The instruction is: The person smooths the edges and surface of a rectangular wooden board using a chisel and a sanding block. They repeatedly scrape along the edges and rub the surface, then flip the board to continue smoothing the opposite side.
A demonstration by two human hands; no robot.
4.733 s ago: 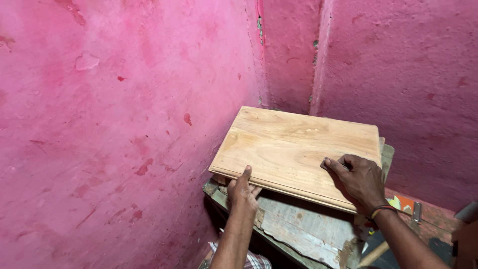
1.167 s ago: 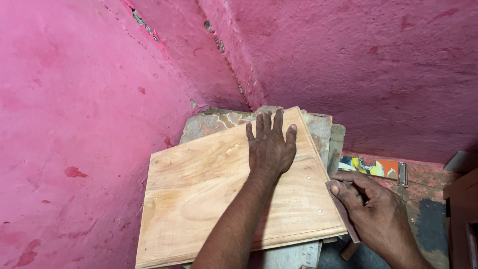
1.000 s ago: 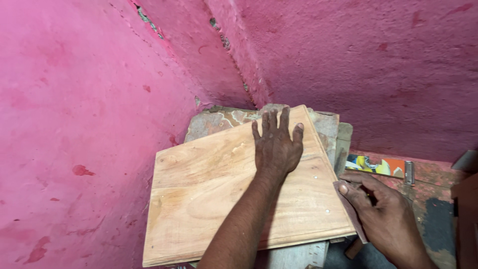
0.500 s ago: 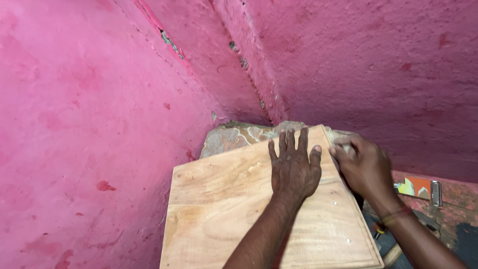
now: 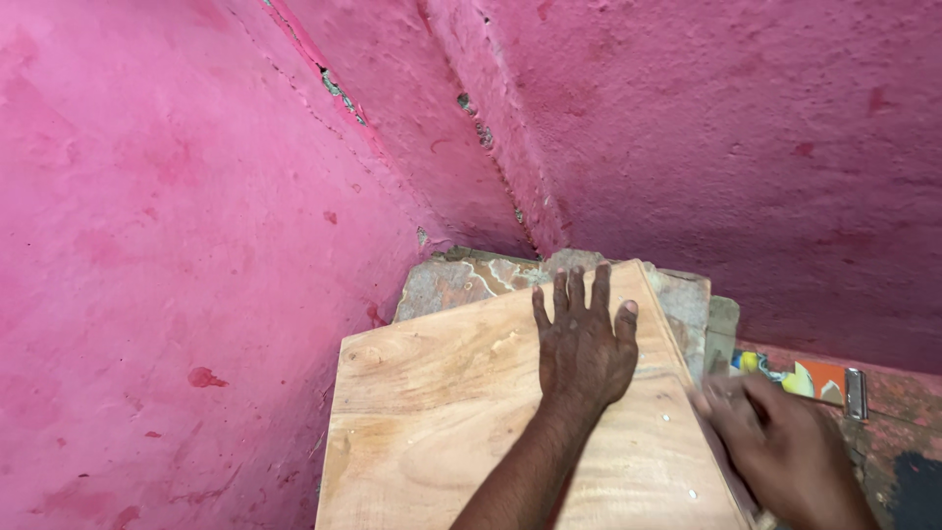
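left hand (image 5: 586, 345) flat on wooden board (image 5: 442, 422)

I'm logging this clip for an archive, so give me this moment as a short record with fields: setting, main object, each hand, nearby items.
Setting: corner of rough pink walls
Main object: light wooden board, lying flat on a worn stone slab
Left hand: pressed flat on the board, fingers spread
Right hand: blurred, at the board's right edge; grip unclear
Nearby: colourful flat item with a metal end on the reddish ledge
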